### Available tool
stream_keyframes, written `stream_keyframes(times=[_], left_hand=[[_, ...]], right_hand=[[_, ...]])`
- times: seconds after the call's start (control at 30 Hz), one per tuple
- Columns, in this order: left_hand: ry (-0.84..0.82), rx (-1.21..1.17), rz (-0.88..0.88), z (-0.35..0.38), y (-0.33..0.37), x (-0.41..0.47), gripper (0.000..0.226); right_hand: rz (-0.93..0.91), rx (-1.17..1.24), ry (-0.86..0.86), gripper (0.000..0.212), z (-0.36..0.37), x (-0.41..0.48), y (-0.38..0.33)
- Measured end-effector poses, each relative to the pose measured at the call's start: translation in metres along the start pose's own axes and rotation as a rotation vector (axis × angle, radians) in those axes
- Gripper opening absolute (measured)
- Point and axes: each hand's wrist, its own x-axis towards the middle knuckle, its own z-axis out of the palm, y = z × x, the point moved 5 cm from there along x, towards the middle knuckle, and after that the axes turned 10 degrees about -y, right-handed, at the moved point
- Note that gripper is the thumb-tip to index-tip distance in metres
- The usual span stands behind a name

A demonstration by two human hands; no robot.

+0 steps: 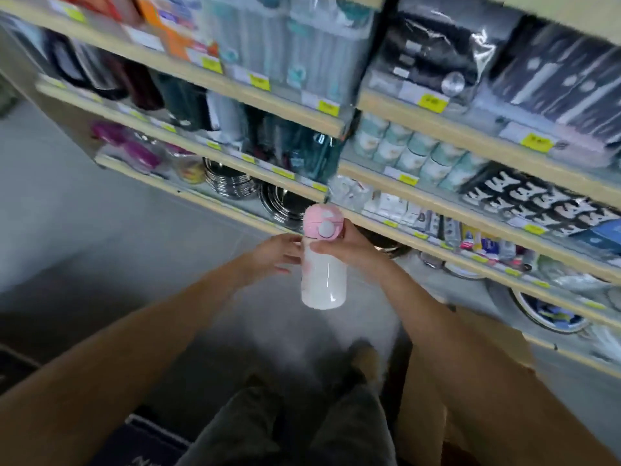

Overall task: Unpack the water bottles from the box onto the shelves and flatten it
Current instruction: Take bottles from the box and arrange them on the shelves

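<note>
A white water bottle [324, 277] with a pink lid is held upright in the air in front of the shelves. My right hand [349, 247] grips it around the neck just below the lid. My left hand [277, 253] is beside the bottle's left side, fingers spread and touching or nearly touching it. The brown cardboard box [426, 398] stands on the floor to the lower right, mostly hidden behind my right forearm. Dark and teal bottles [181, 99] stand on the middle shelf at left.
Wooden shelves [275, 119] with yellow price tags fill the upper frame, packed with steel bowls [228, 178], cups, packaged goods and plates. Grey floor lies to the left. My legs and a shoe are below the bottle, with a dark mat at bottom left.
</note>
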Motion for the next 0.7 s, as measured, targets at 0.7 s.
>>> stream_keyframes(times=[0.7], left_hand=[[0.441,-0.132,0.454,-0.332,0.03,-0.226,0.041]], right_hand=[[-0.303,-0.332,-0.404,0.048,0.301,0.207,-0.308]])
